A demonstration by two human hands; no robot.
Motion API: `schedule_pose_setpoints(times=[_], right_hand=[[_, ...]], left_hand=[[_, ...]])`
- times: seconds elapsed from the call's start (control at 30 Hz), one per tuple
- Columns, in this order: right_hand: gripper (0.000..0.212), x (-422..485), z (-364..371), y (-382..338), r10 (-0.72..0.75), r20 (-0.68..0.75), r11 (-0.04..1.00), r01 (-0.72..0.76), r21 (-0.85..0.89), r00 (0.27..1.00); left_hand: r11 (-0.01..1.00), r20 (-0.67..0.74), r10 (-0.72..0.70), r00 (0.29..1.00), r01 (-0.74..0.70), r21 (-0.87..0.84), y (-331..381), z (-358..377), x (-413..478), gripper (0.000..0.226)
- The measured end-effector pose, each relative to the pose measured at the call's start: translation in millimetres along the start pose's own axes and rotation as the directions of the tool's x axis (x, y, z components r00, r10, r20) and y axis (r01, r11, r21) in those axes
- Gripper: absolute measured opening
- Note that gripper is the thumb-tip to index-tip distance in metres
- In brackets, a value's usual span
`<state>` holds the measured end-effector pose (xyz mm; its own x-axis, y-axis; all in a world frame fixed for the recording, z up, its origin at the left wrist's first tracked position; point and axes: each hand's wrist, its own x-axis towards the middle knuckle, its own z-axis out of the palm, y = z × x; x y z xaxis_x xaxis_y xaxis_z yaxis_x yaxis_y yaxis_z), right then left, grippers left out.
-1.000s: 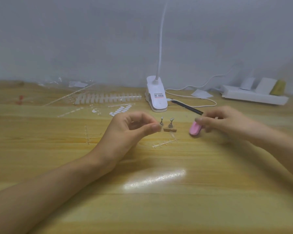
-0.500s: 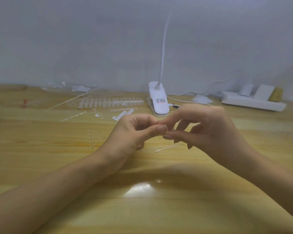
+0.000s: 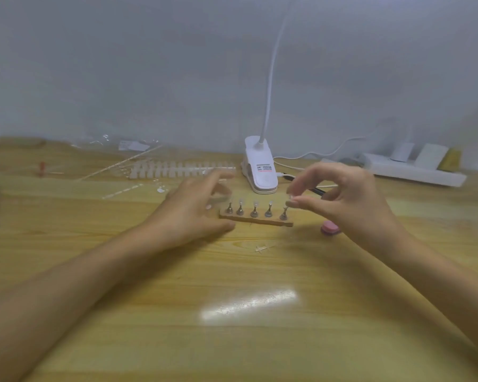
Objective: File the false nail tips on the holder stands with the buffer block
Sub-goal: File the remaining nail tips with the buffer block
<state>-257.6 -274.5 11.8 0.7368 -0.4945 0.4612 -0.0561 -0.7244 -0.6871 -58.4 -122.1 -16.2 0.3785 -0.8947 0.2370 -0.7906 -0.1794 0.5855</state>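
Wood grain, pale and glossy, runs across the table (image 3: 232, 340), with a bright smear of glare at 6 o'clock from the holder (image 3: 260, 221), a thin flat wooden strip near the middle of the head view. Five small metal stands (image 3: 254, 213), cone-footed and slim-necked, rise from it in a row. The pale, translucent nail tips (image 3: 255, 203) on top are too small and soft-edged to show their shape. The buffer block (image 3: 330, 228), pink with a rounded end, lies flat on the table at 3 o'clock from the holder, mostly hidden under the right hand (image 3: 351, 208) and not touched by it. That hand hovers over the strip's right end, thumb and forefinger bent toward each other at the top of the rightmost stand and the other fingers loosely curled. I cannot tell whether they pinch a tip. The left hand (image 3: 191, 213) sits at 9 o'clock from the holder, fingers straight, spread and motion-blurred. Its thumb lies at the strip's left end, contact unclear. At 12 o'clock stands a smooth white plastic clip lamp (image 3: 260, 172), its gooseneck cut off by the top edge. A black pen (image 3: 316, 191) shows only in part behind the right fingers. A ridged white rack of spare tips (image 3: 182, 169) lies at 11 o'clock, a white power strip (image 3: 414, 173) at 2 o'clock, its plugs blurred.
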Motion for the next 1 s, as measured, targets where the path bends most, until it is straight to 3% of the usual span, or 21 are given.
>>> schedule_pose_setpoints(times=[0.13,0.33,1.0], right_hand=[[0.015,-5.4,12.7,17.8,-0.036,0.008,0.983,0.037,-0.178,0.999],[0.017,-9.2,19.3,25.6,-0.204,-0.04,0.95,0.189,-0.247,0.978],[0.015,-11.2,26.4,29.2,-0.121,-0.061,0.978,0.108,-0.179,0.991]], left_hand=[[0.997,-0.073,0.076,0.994,-0.078,-0.019,-4.6,8.3,-1.6,0.062],[0.977,-0.126,0.182,0.975,-0.194,-0.091,3.1,18.6,-10.7,0.067],[0.972,-0.13,0.225,0.966,-0.231,-0.036,7.8,20.3,-14.7,0.066]])
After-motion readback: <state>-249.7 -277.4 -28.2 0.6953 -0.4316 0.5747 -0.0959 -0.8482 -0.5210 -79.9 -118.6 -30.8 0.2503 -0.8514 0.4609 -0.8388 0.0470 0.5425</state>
